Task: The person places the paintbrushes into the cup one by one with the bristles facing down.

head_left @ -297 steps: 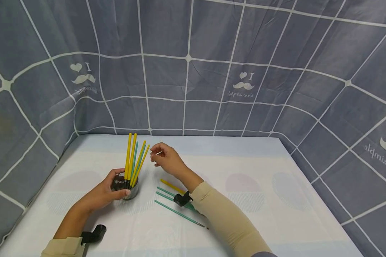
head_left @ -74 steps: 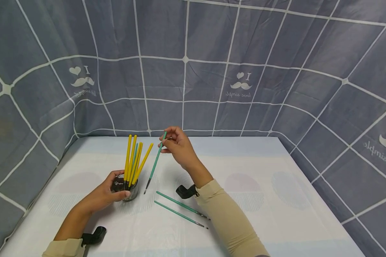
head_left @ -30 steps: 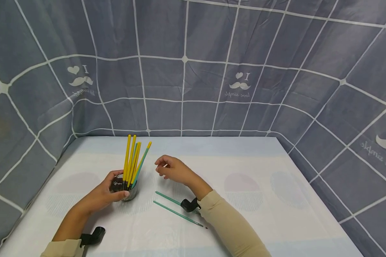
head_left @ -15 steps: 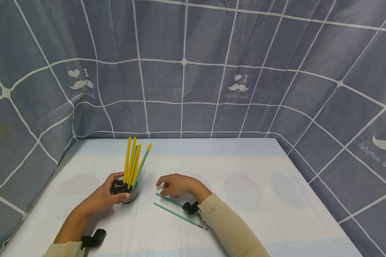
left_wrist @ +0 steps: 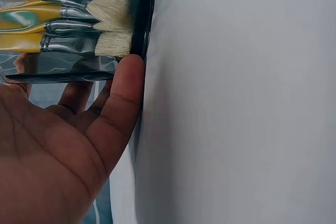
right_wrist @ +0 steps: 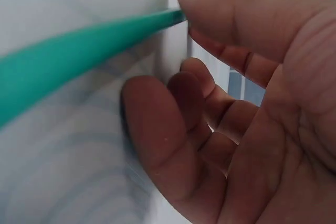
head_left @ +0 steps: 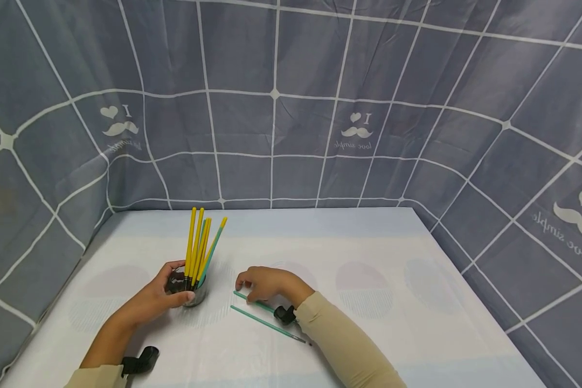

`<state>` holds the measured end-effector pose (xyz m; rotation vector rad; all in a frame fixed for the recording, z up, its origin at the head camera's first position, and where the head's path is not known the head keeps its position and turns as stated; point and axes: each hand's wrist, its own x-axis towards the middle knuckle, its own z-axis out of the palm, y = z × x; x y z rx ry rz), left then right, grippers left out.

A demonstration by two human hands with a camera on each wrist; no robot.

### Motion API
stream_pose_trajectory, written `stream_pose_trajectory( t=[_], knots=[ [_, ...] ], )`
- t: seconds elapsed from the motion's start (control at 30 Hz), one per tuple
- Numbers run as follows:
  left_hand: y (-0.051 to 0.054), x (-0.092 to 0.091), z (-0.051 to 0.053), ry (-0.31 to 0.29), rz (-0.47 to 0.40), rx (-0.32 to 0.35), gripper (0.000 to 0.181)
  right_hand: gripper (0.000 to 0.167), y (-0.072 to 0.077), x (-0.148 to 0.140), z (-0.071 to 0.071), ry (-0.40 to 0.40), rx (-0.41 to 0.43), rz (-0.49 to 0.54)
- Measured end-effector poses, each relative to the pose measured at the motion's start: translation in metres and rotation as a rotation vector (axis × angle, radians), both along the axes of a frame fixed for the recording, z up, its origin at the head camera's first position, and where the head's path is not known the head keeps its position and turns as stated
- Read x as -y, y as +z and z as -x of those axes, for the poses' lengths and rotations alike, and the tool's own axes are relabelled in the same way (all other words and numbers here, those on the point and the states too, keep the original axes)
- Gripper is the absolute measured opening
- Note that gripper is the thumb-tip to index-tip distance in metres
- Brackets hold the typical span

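Note:
My left hand (head_left: 155, 293) holds a clear cup (head_left: 200, 292) around its side, thumb low near the dark base in the left wrist view. Several yellow paintbrushes (head_left: 191, 240) and a couple of green-handled ones (head_left: 213, 250) stand in it, pale bristles (left_wrist: 113, 43) downward. To the right of the cup, my right hand (head_left: 267, 283) is low over a green paintbrush (head_left: 262, 305) lying on the table. One fingertip (right_wrist: 191, 1) meets that brush's end in the right wrist view, while a gap separates it from the other fingers.
A second loose green paintbrush (head_left: 264, 320) lies in front of the first, its bristle end toward the right sleeve (head_left: 344, 339). The table (head_left: 446, 323) has a white patterned cover. Behind and beside it hangs a grey curtain (head_left: 315, 134) with white lines.
Several brushes have gone from the table into the cup since the oldest frame, a green one most recently. My right hand then came down to a loose brush. The left hand stayed at the cup.

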<state>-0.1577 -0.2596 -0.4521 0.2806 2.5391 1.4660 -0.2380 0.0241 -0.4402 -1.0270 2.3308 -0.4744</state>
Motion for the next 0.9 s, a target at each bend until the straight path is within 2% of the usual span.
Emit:
stream_pose_trajectory(
  t=[0.13,0.33,0.53,0.9],
  knots=[
    [-0.003,0.001,-0.001,-0.017,-0.015,0.001,0.081,0.030,-0.004,0.002,0.000,-0.023,0.017,-0.004],
    [0.000,0.002,0.000,0.003,-0.001,0.001,0.080,0.034,-0.004,0.005,0.000,-0.084,0.087,0.003],
    [0.001,0.001,0.002,-0.002,0.000,0.006,0.081,0.036,-0.003,0.003,0.004,-0.084,0.107,0.005],
    [0.001,0.003,0.004,-0.016,-0.008,0.000,0.081,0.034,0.004,-0.010,0.008,-0.142,0.246,0.189]
  ],
)
